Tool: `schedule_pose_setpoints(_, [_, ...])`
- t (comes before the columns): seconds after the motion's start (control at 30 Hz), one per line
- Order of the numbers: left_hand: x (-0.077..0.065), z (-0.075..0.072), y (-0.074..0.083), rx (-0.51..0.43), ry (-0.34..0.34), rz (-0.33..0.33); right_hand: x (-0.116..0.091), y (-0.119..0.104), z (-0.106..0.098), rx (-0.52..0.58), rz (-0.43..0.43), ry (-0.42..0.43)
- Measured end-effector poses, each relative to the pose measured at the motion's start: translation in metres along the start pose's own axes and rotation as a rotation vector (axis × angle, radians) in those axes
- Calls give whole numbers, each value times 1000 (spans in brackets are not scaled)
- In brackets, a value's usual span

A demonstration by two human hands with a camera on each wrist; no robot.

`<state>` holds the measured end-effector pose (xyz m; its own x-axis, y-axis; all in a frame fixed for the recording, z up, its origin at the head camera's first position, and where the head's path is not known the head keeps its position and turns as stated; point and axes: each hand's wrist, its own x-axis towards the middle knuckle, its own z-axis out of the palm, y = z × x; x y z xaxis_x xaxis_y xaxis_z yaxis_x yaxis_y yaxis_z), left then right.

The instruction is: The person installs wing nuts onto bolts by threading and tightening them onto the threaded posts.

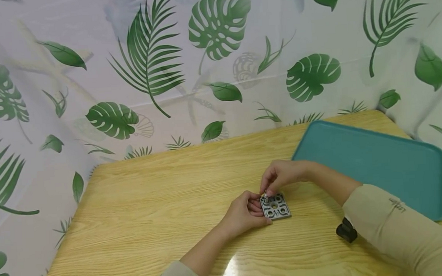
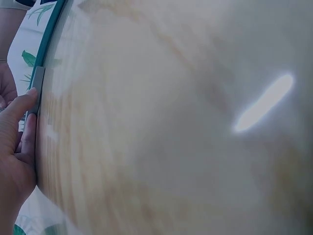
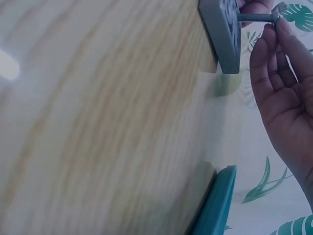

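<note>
A square grey plate (image 1: 279, 210) with several round holes and curved grooves lies on the wooden table. My left hand (image 1: 244, 215) grips it by its left side, thumb at the near corner. In the left wrist view the plate (image 2: 37, 88) shows edge-on between thumb and finger. Over the plate's far left corner, my right hand (image 1: 283, 176) pinches the top of a thin grey screw-like pin. The right wrist view shows this pin (image 3: 257, 17) standing out from the plate's face (image 3: 230, 39), with the right fingertips (image 3: 283, 27) at its outer end. Its lower end is hidden.
A teal tray (image 1: 364, 159) lies to the right, partly behind the right forearm. Beside the right sleeve is a small black object (image 1: 346, 230). The wooden table (image 1: 153, 200) meets a leaf-patterned cloth (image 1: 210, 72) at the back.
</note>
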<state>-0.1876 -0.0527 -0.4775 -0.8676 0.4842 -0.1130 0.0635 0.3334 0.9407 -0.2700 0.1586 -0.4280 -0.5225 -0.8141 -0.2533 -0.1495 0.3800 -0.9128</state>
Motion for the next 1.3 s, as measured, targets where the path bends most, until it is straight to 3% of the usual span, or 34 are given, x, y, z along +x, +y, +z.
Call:
schedule_pose_setpoints(0.2, [0,1,0,12,2,-7,-5,13,8,0,-13,148])
schedule_pose_setpoints(0.43, [-1,1,2,18,5,-26,-16,22,33,25,-117,353])
schedule_pose_setpoints(0.7, [-1,2,0,25,14,-11,-21,20,82,136,-42,800])
schedule_pose_setpoints(0.83, [-1,3,-2,33,18,5,-18,14,109,123,-43,1013])
schedule_pose_setpoints(0.93, [0,4,-3,43,23,20,-16,9,123,104,-29,1122])
schedule_pose_setpoints(1.1, [0,4,-4,51,25,20,-14,4,128,116,31,1174])
schedule_pose_setpoints(1.23, [-1,3,-2,41,26,16,-21,3,120,146,100,1109])
schedule_pose_setpoints(1.3, [-1,3,0,23,22,13,-26,5,112,172,96,1055])
